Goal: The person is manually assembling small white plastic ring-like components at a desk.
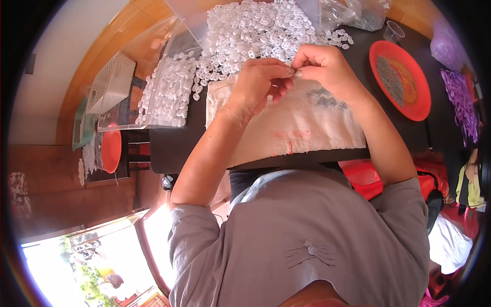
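My left hand (261,82) and my right hand (328,66) meet fingertip to fingertip above a cream cloth (286,125) with faded red and dark printing. Thumb and forefinger of each hand are pinched together. Whatever lies between them is too small and too covered by the fingers to name. Just beyond my hands spreads a big heap of small white oval plastic pieces with holes (255,28). To the right, a round red plate (422,105) holds a pile of tiny grey metal-looking parts (389,79).
A clear plastic bin (148,124) of white pieces stands left on the dark table (171,148). Farther left are a white basket (110,84) and a red container (111,151). Clear bags (371,15), a small clear cup (394,31) and purple strips (460,102) lie at the right.
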The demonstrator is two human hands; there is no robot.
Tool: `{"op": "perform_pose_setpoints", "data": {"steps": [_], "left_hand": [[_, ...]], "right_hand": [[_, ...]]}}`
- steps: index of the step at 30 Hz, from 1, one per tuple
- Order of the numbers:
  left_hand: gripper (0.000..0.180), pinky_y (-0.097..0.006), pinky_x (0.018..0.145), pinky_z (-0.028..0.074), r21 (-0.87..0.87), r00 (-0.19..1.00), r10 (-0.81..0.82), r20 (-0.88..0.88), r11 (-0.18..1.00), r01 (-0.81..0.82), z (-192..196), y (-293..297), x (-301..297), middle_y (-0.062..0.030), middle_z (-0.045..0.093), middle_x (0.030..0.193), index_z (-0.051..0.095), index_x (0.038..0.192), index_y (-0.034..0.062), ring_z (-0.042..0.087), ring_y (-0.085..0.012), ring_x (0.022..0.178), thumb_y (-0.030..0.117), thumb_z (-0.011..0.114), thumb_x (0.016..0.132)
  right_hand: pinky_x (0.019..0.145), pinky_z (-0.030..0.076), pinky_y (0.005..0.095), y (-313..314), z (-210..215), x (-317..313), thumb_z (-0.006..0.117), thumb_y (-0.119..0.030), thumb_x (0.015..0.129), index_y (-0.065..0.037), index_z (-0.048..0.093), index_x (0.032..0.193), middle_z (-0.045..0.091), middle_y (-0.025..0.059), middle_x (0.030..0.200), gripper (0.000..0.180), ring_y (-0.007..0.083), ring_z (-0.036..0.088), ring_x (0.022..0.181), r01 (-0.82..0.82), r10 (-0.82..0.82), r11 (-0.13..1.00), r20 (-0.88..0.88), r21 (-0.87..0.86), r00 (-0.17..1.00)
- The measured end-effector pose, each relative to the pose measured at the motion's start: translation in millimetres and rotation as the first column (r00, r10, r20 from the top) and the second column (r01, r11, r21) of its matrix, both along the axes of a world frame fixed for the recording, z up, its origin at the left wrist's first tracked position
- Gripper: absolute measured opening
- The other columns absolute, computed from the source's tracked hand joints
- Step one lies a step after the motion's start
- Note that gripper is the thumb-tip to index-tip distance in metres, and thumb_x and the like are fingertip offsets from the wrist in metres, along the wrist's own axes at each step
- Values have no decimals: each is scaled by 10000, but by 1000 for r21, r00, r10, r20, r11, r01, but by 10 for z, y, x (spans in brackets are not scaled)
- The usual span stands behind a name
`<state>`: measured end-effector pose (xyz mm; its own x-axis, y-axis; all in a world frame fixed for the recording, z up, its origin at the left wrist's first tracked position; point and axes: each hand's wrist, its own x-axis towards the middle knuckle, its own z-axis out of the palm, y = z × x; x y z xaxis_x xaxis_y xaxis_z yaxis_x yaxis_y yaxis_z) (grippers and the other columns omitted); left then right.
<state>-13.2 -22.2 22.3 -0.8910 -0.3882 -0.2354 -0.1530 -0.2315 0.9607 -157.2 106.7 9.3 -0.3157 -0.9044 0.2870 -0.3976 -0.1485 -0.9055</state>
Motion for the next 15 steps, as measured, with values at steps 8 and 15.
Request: {"op": "perform_pose_setpoints", "data": {"steps": [8,15], "left_hand": [[114,-254,404,405,137,997,-69,-29,988,73,-92,-21,40,-106,621,692,629,893,-36,561,-147,524,69,598,862],[111,-256,376,380,287,996,-59,-64,955,74,-174,-22,46,-105,614,680,620,868,-18,552,-157,496,89,619,839]], "right_hand": [[646,442,206,33,122,-28,599,16,764,2,579,891,604,12,765,129,60,556,699,-179,139,973,254,143,957],[646,444,219,25,181,47,614,-8,765,7,572,963,607,18,760,203,77,565,695,-175,105,967,334,187,937]]}}
